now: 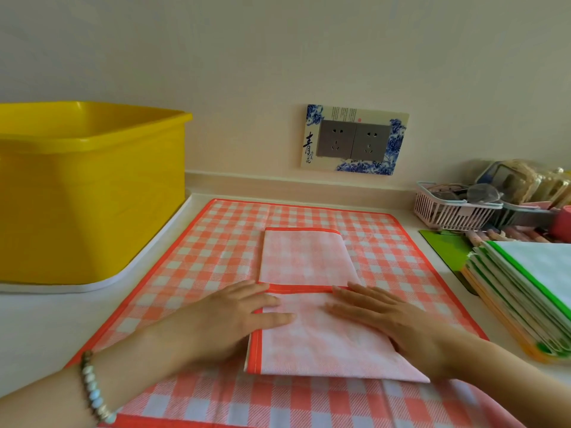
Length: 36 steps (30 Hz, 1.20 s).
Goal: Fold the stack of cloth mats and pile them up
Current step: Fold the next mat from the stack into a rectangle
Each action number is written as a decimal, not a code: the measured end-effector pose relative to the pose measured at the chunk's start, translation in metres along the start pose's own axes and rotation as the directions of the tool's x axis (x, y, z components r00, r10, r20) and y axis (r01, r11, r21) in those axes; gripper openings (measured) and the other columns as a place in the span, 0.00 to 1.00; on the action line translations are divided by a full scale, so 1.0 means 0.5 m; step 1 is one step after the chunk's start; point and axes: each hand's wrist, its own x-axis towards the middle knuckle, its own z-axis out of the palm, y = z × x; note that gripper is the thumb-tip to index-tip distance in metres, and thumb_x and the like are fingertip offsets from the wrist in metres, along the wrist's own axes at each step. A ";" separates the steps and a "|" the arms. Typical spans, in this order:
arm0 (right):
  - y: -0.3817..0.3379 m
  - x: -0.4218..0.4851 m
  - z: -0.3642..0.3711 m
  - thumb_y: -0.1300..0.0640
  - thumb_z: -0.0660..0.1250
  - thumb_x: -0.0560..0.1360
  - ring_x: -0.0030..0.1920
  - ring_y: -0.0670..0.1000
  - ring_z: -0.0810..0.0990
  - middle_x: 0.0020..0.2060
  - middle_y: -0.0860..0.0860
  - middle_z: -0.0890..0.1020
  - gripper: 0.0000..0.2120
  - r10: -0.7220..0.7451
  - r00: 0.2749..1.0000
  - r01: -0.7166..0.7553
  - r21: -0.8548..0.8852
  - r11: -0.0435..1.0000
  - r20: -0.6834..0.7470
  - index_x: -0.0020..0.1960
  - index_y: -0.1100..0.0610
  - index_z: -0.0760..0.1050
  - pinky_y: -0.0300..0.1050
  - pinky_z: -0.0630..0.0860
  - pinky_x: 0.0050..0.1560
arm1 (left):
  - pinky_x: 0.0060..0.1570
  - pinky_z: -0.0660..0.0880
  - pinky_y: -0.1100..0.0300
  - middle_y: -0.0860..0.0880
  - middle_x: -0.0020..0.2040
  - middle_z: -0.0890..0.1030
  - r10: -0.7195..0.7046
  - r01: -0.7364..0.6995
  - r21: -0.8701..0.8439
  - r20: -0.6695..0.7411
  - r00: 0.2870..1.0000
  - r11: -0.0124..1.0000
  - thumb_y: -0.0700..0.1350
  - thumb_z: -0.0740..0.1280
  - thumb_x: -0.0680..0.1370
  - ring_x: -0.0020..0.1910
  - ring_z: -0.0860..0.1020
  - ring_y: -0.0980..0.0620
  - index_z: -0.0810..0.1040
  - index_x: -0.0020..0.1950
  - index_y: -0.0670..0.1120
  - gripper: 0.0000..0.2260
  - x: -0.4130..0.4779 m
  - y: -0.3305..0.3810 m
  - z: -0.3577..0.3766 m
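A large orange-and-white checked cloth mat [191,257] lies spread flat on the counter. On it lies a folded mat [312,341], pale side up, with an orange hem. A second folded pale mat [306,257] sits just beyond it, edge to edge. My left hand [228,316] lies flat on the near folded mat's left side, fingers straight. My right hand [392,319] presses flat on its right side. A stack of mats with green and orange edges [525,291] is piled at the right.
A big yellow plastic tub [77,193] stands on a white tray at the left. A pink basket [454,211] with glasses and clutter is at the back right, next to pencils and a green board [445,245]. A wall socket [353,139] is behind.
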 end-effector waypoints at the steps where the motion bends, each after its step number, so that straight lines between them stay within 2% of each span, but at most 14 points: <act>1: 0.001 0.000 0.004 0.51 0.52 0.80 0.72 0.34 0.35 0.72 0.28 0.39 0.30 -0.002 1.000 0.002 0.021 1.000 0.016 0.71 0.29 0.39 0.41 0.37 0.72 | 0.61 0.26 0.67 0.56 0.77 0.54 0.001 -0.001 -0.025 0.006 1.000 1.000 0.43 0.53 0.82 0.76 0.44 0.54 0.46 0.74 0.67 0.28 0.002 -0.001 0.001; 4: 0.001 -0.002 0.007 0.42 0.54 0.78 0.71 0.34 0.34 0.71 0.28 0.38 0.30 -0.016 0.999 0.014 0.050 0.999 0.041 0.71 0.29 0.39 0.39 0.35 0.71 | 0.70 0.39 0.63 0.59 0.75 0.54 0.019 -0.019 -0.065 0.002 1.000 0.998 0.54 0.55 0.81 0.75 0.47 0.57 0.48 0.73 0.69 0.24 0.002 -0.004 0.008; 6: -0.001 -0.004 0.005 0.39 0.55 0.77 0.71 0.34 0.33 0.72 0.29 0.38 0.31 -0.016 0.999 0.014 0.045 0.999 0.045 0.71 0.29 0.39 0.38 0.34 0.70 | 0.71 0.47 0.62 0.61 0.74 0.53 0.027 -0.027 -0.075 0.003 1.000 0.997 0.59 0.55 0.79 0.73 0.50 0.60 0.47 0.72 0.69 0.24 -0.001 -0.004 0.014; 10: -0.001 -0.005 0.006 0.38 0.56 0.77 0.71 0.34 0.33 0.72 0.30 0.37 0.31 -0.001 0.999 -0.001 0.040 0.999 0.048 0.71 0.29 0.39 0.38 0.34 0.70 | 0.70 0.41 0.63 0.67 0.75 0.44 -0.008 0.011 -0.133 0.018 1.000 0.991 0.64 0.46 0.74 0.73 0.42 0.66 0.41 0.71 0.72 0.26 -0.005 -0.010 0.024; 12: 0.004 -0.003 0.011 0.37 0.55 0.76 0.72 0.34 0.34 0.72 0.30 0.38 0.31 -0.002 0.999 0.000 0.052 0.999 0.044 0.71 0.28 0.40 0.39 0.35 0.70 | 0.67 0.35 0.69 0.68 0.72 0.38 -0.046 0.048 -0.135 0.019 0.999 0.990 0.59 0.50 0.78 0.69 0.37 0.70 0.38 0.72 0.69 0.27 -0.005 -0.018 0.029; 15: 0.022 0.005 0.013 0.37 0.50 0.76 0.72 0.32 0.40 0.72 0.29 0.43 0.26 0.022 1.000 -0.020 0.076 0.997 -0.017 0.70 0.27 0.43 0.38 0.40 0.72 | 0.65 0.36 0.74 0.68 0.72 0.46 -0.105 0.093 -0.191 -0.054 0.993 0.977 0.49 0.56 0.81 0.66 0.40 0.75 0.47 0.75 0.64 0.27 0.006 -0.028 0.033; 19: 0.030 0.018 0.007 0.47 0.57 0.75 0.68 0.32 0.63 0.68 0.32 0.66 0.21 0.032 0.970 0.024 0.228 0.973 -0.241 0.67 0.33 0.65 0.31 0.59 0.68 | 0.65 0.55 0.75 0.61 0.68 0.70 -0.182 0.128 -0.340 -0.133 0.974 0.932 0.44 0.62 0.80 0.63 0.62 0.70 0.65 0.72 0.59 0.22 0.025 -0.036 0.015; 21: 0.035 0.022 0.015 0.51 0.61 0.76 0.57 0.27 0.72 0.54 0.25 0.75 0.17 0.180 0.917 -0.029 0.391 0.920 -0.357 0.53 0.28 0.73 0.21 0.65 0.56 | 0.61 0.70 0.64 0.57 0.59 0.79 -0.266 0.163 -0.531 -0.124 0.956 0.832 0.54 0.64 0.77 0.57 0.75 0.62 0.76 0.64 0.57 0.15 0.035 -0.039 0.002; 22: 0.039 0.028 0.019 0.51 0.62 0.78 0.49 0.25 0.74 0.45 0.23 0.77 0.18 0.278 0.887 -0.082 0.465 0.881 -0.369 0.45 0.25 0.75 0.20 0.67 0.48 | 0.57 0.75 0.59 0.55 0.54 0.82 -0.340 0.209 -0.607 -0.108 0.934 0.767 0.62 0.63 0.75 0.52 0.79 0.58 0.79 0.59 0.55 0.18 0.042 -0.039 -0.002; 24: 0.058 0.052 0.029 0.45 0.63 0.76 0.32 0.33 0.76 0.29 0.33 0.79 0.12 0.424 0.827 -0.166 0.560 0.812 -0.369 0.34 0.38 0.77 0.26 0.68 0.32 | 0.48 0.77 0.63 0.54 0.50 0.83 -0.468 0.314 -0.616 -0.101 0.878 0.722 0.64 0.61 0.73 0.45 0.80 0.58 0.81 0.52 0.52 0.19 0.060 -0.044 0.002; 26: 0.071 0.074 0.028 0.37 0.63 0.70 0.21 0.41 0.66 0.21 0.43 0.73 0.21 0.513 0.776 -0.182 0.649 0.739 -0.366 0.30 0.53 0.74 0.32 0.62 0.24 | 0.47 0.76 0.67 0.57 0.48 0.83 -0.521 0.313 -0.644 -0.157 0.839 0.698 0.57 0.66 0.75 0.43 0.80 0.63 0.81 0.51 0.52 0.12 0.078 -0.051 0.010; 28: 0.077 0.087 0.021 0.32 0.62 0.65 0.23 0.43 0.68 0.23 0.47 0.76 0.26 0.565 0.734 -0.163 0.709 0.686 -0.377 0.34 0.57 0.76 0.35 0.66 0.25 | 0.50 0.78 0.63 0.58 0.46 0.83 -0.536 0.249 -0.738 -0.177 0.825 0.627 0.54 0.68 0.75 0.43 0.81 0.63 0.81 0.50 0.52 0.09 0.089 -0.057 0.011; 32: 0.082 0.104 0.021 0.42 0.67 0.71 0.28 0.41 0.76 0.31 0.46 0.82 0.07 0.592 0.705 -0.141 0.740 0.657 -0.391 0.37 0.42 0.79 0.32 0.72 0.30 | 0.45 0.79 0.59 0.54 0.41 0.84 -0.553 0.209 -0.788 -0.191 0.811 0.579 0.51 0.70 0.75 0.39 0.81 0.59 0.82 0.45 0.48 0.07 0.101 -0.065 0.009; 36: 0.082 0.122 0.016 0.45 0.70 0.71 0.27 0.41 0.77 0.30 0.45 0.82 0.08 0.670 0.649 -0.206 0.764 0.611 -0.361 0.38 0.50 0.78 0.34 0.73 0.29 | 0.41 0.76 0.64 0.53 0.40 0.83 -0.586 0.224 -0.804 -0.181 0.790 0.551 0.47 0.71 0.74 0.38 0.81 0.57 0.80 0.46 0.48 0.05 0.116 -0.074 0.016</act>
